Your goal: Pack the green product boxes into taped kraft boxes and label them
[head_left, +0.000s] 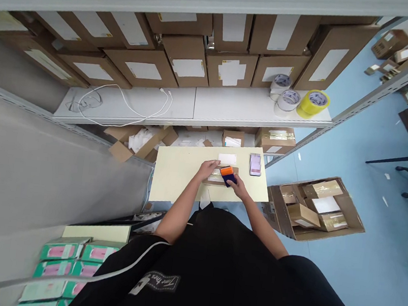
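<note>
My right hand (237, 187) is closed around a small orange and dark blue handheld device (228, 176), which it holds over a flat cardboard box (219, 180) on the pale yellow table (174, 169). With fingers stretched out, my left hand (207, 169) rests at the left part of that box, close to the device. Clear tape and a white label show on the box, partly hidden by the hands and device. A white slip (227, 159) lies just beyond the box. To the right on the table is a phone (255, 165) with a lit screen.
Above the table, a shelf (228, 106) bears labelled cartons (188, 64), tape rolls (313, 103) and a white cable (126, 106). An open carton (281, 217) of parcels stands on the floor at right. Green-and-pink boxes (61, 252) are stacked at lower left.
</note>
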Demonstrator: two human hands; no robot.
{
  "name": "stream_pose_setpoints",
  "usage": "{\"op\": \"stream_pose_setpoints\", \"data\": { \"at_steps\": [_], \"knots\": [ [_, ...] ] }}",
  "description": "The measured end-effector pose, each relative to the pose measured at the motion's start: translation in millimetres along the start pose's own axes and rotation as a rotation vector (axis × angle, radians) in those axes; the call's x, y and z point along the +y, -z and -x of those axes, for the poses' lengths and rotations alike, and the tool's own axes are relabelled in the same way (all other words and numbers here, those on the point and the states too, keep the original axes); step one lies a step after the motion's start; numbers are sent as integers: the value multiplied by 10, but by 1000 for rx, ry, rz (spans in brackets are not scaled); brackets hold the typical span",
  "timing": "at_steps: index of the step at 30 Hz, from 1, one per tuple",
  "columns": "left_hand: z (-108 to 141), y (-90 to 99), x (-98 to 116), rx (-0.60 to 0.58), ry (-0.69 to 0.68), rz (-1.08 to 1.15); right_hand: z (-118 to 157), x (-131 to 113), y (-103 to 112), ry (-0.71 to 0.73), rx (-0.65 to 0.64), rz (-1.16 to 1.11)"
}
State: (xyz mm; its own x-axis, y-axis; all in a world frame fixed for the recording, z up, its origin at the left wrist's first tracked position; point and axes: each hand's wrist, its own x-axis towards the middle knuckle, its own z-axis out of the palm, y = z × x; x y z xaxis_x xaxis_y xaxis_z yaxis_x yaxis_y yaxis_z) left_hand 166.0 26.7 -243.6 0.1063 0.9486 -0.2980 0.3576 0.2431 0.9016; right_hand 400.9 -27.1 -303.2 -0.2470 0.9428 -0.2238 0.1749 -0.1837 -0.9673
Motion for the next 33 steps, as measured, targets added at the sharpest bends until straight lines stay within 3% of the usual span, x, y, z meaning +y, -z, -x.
{"op": "stream_pose_setpoints", "data": {
  "at_steps": [6, 16, 21, 28, 33],
  "knots": [
    [-178, 49, 343, -233, 28, 31, 14, -33, -18, 11, -7, 62],
    [-164, 107, 499, -201, 190, 92, 17, -107, -48, 41, -44, 40],
    [-198, 68, 506, -98, 188, 66, -33, -129, -24, 45, -84, -28],
    [-100, 11, 562, 65, 50, -131, -41, -144, 12, 33, -95, -9],
    [18, 96, 588, 238, 55, -65, -58, -262, 144, 15, -143, 89]
  ]
}}
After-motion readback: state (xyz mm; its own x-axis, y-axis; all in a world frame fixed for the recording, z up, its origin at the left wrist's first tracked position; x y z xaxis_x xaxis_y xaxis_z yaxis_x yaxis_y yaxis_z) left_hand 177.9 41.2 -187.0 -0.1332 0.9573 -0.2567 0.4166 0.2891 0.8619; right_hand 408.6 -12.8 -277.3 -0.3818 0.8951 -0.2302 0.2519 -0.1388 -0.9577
